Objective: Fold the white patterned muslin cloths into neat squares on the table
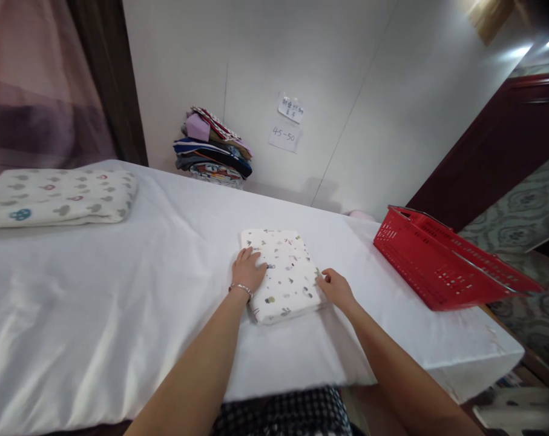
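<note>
A folded white blanket (286, 272) with small printed motifs lies flat on the white-covered table in front of me. My left hand (249, 270) rests on its left edge, fingers stretched out over the top, with a bracelet at the wrist. At the opposite edge, the thumb and curled fingers of my right hand (335, 287) close on the blanket's side. Part of that grip is hidden by the hand itself. To the far left lies another folded white blanket (60, 195), printed with grey, pink and blue shapes, out of reach of both hands.
A red plastic basket (442, 263) stands at the table's right end. Behind the table's back edge rises a stack of folded clothes (213, 148) against the white wall. Two paper notes (284, 138) hang on that wall. The white tablecloth (111, 303) is slightly wrinkled.
</note>
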`<state>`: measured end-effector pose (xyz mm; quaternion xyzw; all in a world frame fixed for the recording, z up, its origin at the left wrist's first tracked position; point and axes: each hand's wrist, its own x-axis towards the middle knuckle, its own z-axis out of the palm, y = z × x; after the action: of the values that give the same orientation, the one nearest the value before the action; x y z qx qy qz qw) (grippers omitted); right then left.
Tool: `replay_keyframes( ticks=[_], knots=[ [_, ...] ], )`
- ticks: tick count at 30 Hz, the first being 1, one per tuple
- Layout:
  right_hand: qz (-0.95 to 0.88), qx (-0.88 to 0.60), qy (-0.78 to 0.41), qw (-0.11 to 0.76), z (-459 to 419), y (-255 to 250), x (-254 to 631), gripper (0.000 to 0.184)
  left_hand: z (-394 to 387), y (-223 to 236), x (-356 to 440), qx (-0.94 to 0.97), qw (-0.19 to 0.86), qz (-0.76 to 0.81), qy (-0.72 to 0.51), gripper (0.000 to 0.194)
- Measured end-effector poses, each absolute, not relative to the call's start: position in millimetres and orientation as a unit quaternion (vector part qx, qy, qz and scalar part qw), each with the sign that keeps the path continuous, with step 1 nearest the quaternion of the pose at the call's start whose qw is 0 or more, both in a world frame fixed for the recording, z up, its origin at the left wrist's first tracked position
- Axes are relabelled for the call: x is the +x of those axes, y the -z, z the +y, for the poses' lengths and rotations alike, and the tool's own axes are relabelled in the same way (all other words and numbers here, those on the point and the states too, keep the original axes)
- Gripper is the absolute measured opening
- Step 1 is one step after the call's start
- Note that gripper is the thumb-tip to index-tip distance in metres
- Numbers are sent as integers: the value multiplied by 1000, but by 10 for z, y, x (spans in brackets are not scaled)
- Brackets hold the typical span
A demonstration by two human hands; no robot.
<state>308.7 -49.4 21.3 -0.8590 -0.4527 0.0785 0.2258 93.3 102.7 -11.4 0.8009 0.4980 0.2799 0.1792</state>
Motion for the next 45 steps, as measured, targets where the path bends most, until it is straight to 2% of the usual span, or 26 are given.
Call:
replay_keyframes(
  ticks=[5, 11, 20, 28, 31, 37, 45],
  knots=[
    [-461, -861, -55, 207, -326, -268, 3001, 23, 1028, 120, 927, 803, 178, 497, -278, 39],
    [-447, -856, -18, 257, -253, -242, 3045, 19, 1032, 138, 925, 802, 177, 492, -288, 38],
    [-452, -867, -18, 210, -217, -103, 3070, 17, 1044, 119, 928, 777, 196, 499, -331, 35],
    [-497, -842, 56, 201, -227, -118, 3025, 15, 1047, 50, 879, 736, 231, 550, -320, 47],
    [-485, -845, 9, 224, -211, -123, 3050, 14, 1045, 49, 883, 744, 214, 552, -311, 48],
    [-442, -833, -67, 327, -164, -156, 3134, 16, 1063, 55, 888, 750, 188, 555, -307, 46],
    [-434, -842, -116, 300, -110, -163, 3183, 26, 1106, 94, 899, 751, 179, 555, -311, 44]
  ],
)
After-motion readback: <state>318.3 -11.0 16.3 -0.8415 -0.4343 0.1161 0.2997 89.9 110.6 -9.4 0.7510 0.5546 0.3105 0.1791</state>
